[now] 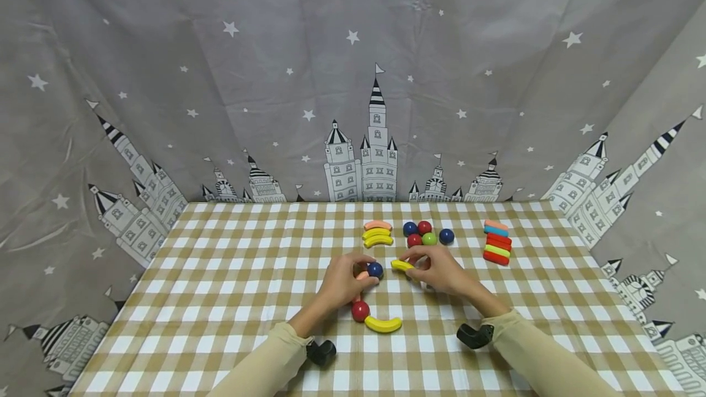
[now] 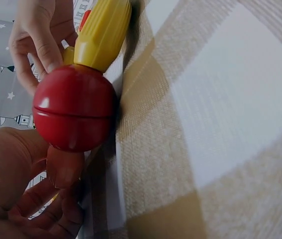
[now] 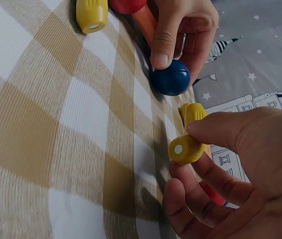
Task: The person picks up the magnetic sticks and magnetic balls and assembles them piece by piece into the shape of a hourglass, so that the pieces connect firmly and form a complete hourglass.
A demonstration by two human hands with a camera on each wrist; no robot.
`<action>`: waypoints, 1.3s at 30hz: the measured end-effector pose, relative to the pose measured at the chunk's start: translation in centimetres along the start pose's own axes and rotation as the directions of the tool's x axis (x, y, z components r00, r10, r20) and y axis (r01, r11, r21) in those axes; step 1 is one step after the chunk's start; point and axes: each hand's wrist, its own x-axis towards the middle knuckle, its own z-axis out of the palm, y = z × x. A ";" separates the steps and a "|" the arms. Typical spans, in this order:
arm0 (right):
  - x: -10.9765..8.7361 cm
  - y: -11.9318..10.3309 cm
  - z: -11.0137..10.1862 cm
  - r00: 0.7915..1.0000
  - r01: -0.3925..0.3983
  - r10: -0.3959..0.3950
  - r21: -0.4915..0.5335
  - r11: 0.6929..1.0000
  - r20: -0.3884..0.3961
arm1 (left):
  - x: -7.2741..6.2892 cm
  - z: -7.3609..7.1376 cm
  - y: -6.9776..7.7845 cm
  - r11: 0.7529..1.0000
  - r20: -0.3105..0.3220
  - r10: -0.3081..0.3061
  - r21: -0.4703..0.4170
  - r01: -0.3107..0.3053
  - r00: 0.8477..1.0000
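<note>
My left hand point(image 1: 343, 279) pinches a dark blue ball point(image 1: 375, 269) between thumb and fingers. Beside the ball sits a peach-coloured piece point(image 1: 361, 276), partly covered by that hand. Lower down, a red ball point(image 1: 361, 311) adjoins a yellow curved stick point(image 1: 383, 324) lying on the cloth; in the left wrist view an orange-toned piece point(image 2: 65, 168) meets the red ball's other side. Between thumb and fingertips, my right hand point(image 1: 443, 269) holds another yellow curved stick point(image 3: 186, 149), its pale round end facing the blue ball. A gap separates the two.
Behind the hands, several curved sticks point(image 1: 377, 234) lie stacked in a row. To their right is a cluster of blue, red and green balls point(image 1: 424, 226), with another blue ball point(image 1: 447, 236) nearby. Straight coloured bars point(image 1: 498, 241) lie farther right on the checked tablecloth point(image 1: 220, 299).
</note>
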 end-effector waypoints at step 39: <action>1.1 -0.9 1.4 1.000 -0.018 0.018 -0.013 1.000 0.024 | -0.3 0.1 0.1 0.998 -0.033 0.064 0.006 -0.063 0.997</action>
